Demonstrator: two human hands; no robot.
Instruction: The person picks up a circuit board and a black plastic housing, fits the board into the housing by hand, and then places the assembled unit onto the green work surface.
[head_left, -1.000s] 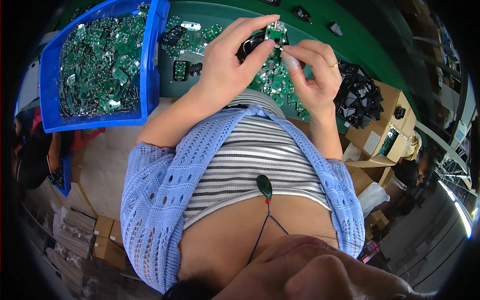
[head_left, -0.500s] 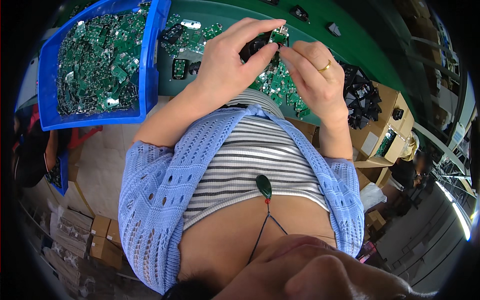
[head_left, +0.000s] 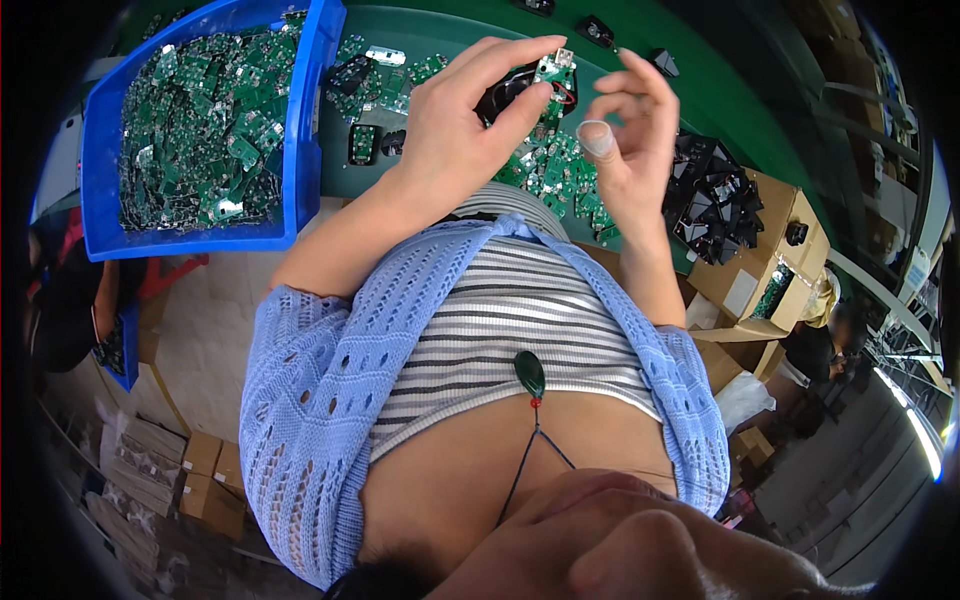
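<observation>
Left hand [head_left: 462,118] pinching small green circuit board with silver port [head_left: 556,70], glossy black plastic casing [head_left: 503,94] beside it, above green desk [head_left: 346,179]. Right hand [head_left: 638,140] near board, fingers parted, holding nothing.

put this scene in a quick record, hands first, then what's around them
left hand: holds a board with a black case
right hand: open, off the board
wire: red, beside the board
left side: blue bin full of boards
between arms: loose boards
right side: black parts piled by a cardboard box
</observation>
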